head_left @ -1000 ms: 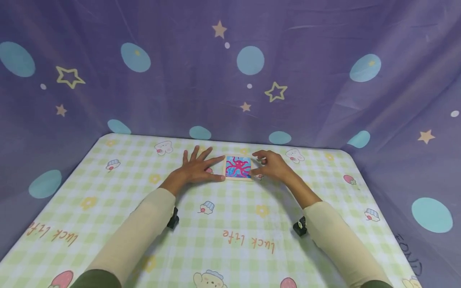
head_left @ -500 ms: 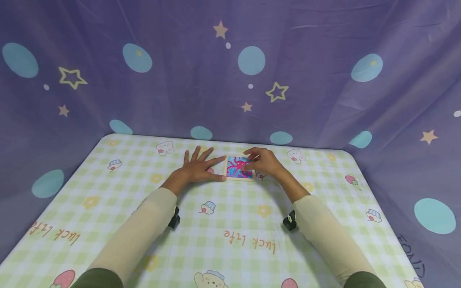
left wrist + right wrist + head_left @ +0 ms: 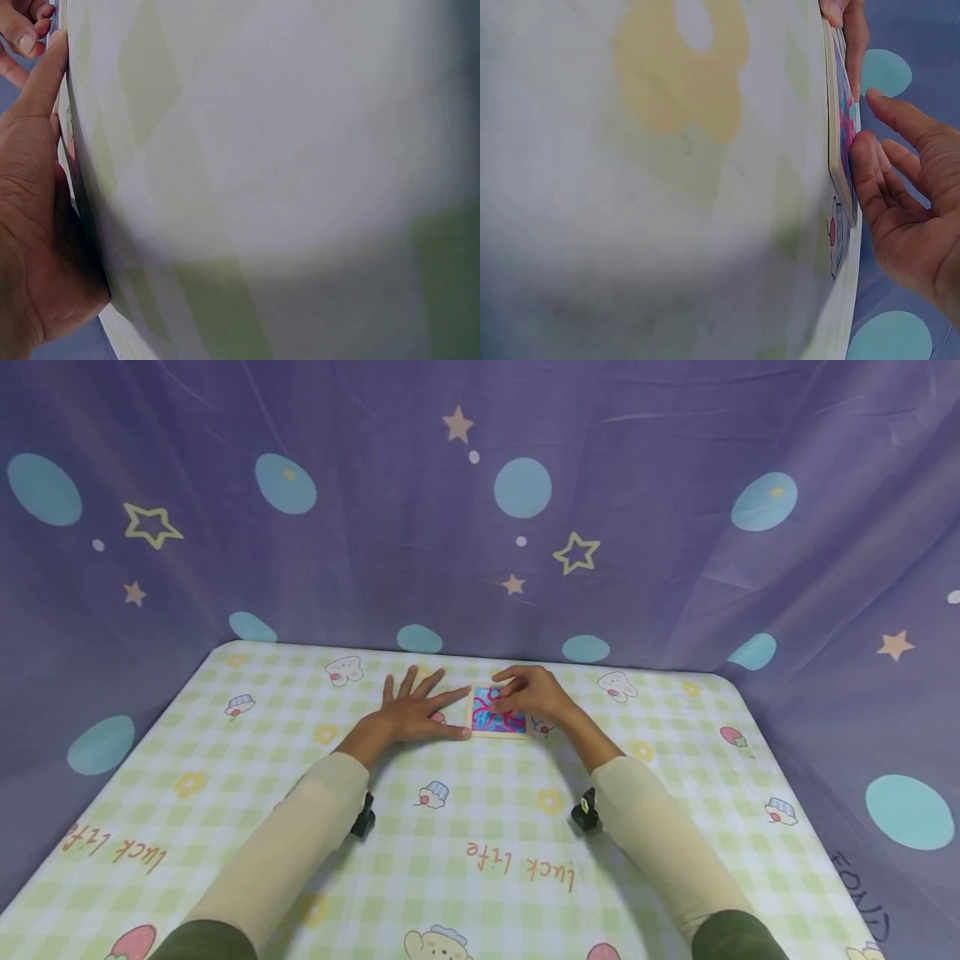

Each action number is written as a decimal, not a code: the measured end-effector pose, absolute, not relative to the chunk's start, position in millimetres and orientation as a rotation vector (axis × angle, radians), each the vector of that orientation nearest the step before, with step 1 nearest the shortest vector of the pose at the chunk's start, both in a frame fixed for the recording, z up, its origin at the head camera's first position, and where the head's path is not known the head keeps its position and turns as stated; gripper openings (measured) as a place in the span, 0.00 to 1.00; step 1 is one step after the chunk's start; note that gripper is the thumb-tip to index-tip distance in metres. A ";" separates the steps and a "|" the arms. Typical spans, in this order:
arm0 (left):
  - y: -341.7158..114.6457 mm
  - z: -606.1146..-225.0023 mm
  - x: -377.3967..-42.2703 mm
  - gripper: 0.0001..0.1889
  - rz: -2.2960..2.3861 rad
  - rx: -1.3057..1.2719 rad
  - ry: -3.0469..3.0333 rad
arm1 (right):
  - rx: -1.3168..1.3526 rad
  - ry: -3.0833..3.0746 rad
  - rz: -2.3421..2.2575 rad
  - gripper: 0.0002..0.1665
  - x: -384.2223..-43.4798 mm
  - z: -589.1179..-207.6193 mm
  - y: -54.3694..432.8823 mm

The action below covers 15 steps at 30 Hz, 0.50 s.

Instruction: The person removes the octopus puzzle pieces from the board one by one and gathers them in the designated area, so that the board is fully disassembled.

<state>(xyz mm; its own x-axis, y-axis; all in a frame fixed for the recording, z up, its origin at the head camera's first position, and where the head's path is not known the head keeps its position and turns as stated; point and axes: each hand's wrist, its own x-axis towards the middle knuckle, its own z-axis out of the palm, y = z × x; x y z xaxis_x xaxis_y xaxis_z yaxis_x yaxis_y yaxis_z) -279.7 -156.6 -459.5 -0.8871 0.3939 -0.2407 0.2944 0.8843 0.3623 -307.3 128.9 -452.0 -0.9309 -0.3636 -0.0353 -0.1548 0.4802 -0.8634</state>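
Left hand (image 3: 408, 714) is lying beside the octopus picture (image 3: 508, 723), fingers spread straight, released, thumb and index touching its frame's left edge; right hand (image 3: 538, 692) is reaching over the picture, fingers loosely bent, released (touching or just above, can't tell); one pale frame (image 3: 498, 736) is holding one picture, lying flat on the checked tablecloth (image 3: 495, 814) between two hands

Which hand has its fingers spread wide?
The left hand, at the left edge of the picture; the right hand, over it, has its fingers bent.
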 end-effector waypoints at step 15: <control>-156.3 -455.4 -276.8 0.54 0.469 0.505 2.721 | -0.365 2.381 -1.379 0.32 -316.5 -450.7 123.0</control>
